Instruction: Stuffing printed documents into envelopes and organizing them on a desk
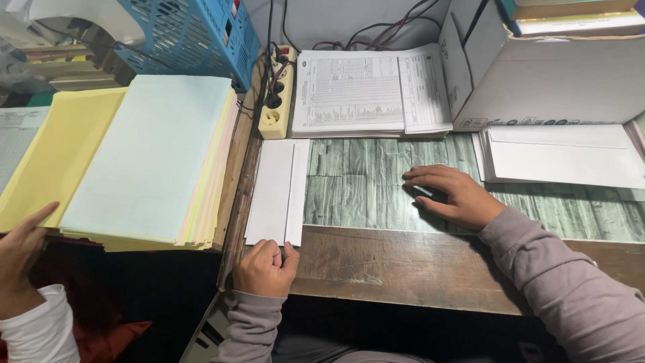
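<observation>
My left hand (264,267) is down at the near edge of the wooden desk (390,269), fingers curled and thumb pinched onto the bottom end of a folded white paper (277,191), which lies lengthwise, running away from me along the left side of the desk with one long flap lapped over the other. My right hand (449,193) is well apart from it, out on the green tile-patterned mat (363,181), palm down, fingers spread and pressing flat; it looks bare underneath, though I can't quite tell whether something small sits under the fingers. Up ahead of the folded paper there's a cream power strip (277,101) with dark plugs in it, and just beside that a stack of printed forms (369,91) full of tables. To my right, a pile of white envelopes (564,156) sits in front of an open cardboard box (544,77). Off to my left, on the lower surface, there's a thick pad of pale blue, yellow and pink sheets (144,158), with a blue plastic basket (195,37) behind it. Another person's hand (20,252), in a white sleeve, touches the near corner of that pad.
</observation>
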